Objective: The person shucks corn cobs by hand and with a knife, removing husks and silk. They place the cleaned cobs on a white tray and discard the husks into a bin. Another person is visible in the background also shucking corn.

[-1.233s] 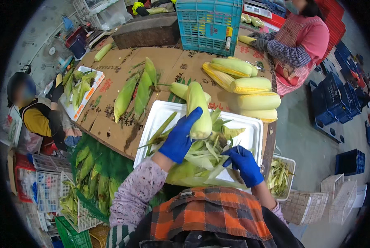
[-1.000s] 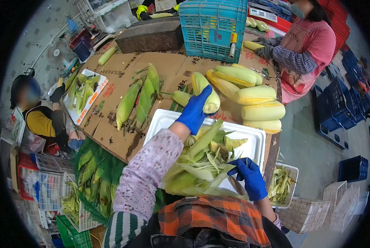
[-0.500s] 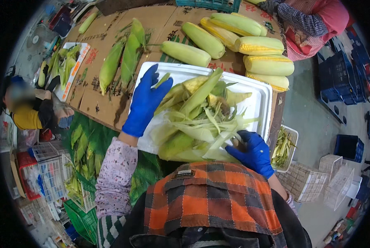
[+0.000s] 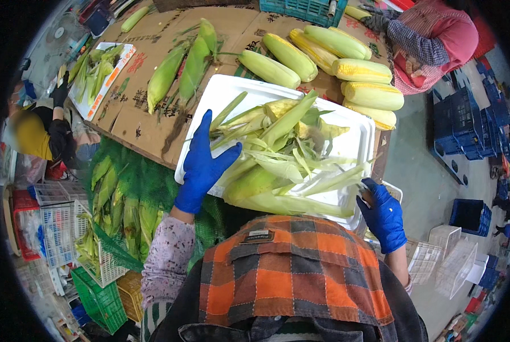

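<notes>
Both of my hands wear blue gloves. My left hand [image 4: 202, 165] grips the near left edge of a white foam tray [image 4: 223, 100], its thumb over the rim. My right hand [image 4: 383, 214] holds the tray's near right corner. A heap of green corn husks [image 4: 283, 154] fills the tray. Beyond it, on brown cardboard [image 4: 132, 117], lie several peeled yellow corn cobs [image 4: 360, 71] and two corn ears in green husk [image 4: 181, 65].
A green net sack of corn ears [image 4: 124, 199] stands at my lower left beside white and green baskets [image 4: 67, 228]. One person crouches at the left [image 4: 35, 134]; another in red [image 4: 432, 40] works at the far right. Blue crates [image 4: 466, 119] stand on the floor at the right.
My left hand set a corn cob down beyond the tray, then came back and took the tray's left edge. My right hand stayed on the right corner.
</notes>
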A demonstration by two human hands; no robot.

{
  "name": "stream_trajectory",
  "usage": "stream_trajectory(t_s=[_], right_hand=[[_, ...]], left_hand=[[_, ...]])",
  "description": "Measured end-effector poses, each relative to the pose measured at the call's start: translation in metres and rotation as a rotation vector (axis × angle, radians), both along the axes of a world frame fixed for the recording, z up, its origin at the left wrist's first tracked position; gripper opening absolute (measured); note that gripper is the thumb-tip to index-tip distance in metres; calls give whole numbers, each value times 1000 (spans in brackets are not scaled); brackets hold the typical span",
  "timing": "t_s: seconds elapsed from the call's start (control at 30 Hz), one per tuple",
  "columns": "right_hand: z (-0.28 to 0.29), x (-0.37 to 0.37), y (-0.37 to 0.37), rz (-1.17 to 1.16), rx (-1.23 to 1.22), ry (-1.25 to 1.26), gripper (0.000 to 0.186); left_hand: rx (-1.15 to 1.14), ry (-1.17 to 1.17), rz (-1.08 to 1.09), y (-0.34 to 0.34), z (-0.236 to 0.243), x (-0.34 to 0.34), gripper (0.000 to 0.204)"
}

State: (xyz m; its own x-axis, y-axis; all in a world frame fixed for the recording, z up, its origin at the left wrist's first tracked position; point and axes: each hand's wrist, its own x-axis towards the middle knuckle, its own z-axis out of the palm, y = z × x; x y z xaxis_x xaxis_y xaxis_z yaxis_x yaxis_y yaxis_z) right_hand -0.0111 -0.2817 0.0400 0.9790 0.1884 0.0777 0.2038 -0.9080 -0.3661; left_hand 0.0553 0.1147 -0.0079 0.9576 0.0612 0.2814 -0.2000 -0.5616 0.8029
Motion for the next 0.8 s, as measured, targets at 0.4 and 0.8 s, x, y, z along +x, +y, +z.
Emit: stream_trajectory(t_s=[0.4, 0.8], right_hand=[[4, 17, 54, 69, 95, -110, 32], [0, 30, 68, 162, 0, -269, 28]], left_hand=[[557, 215, -61, -36, 13, 46, 69], [525, -178, -423, -97, 66, -20, 72]])
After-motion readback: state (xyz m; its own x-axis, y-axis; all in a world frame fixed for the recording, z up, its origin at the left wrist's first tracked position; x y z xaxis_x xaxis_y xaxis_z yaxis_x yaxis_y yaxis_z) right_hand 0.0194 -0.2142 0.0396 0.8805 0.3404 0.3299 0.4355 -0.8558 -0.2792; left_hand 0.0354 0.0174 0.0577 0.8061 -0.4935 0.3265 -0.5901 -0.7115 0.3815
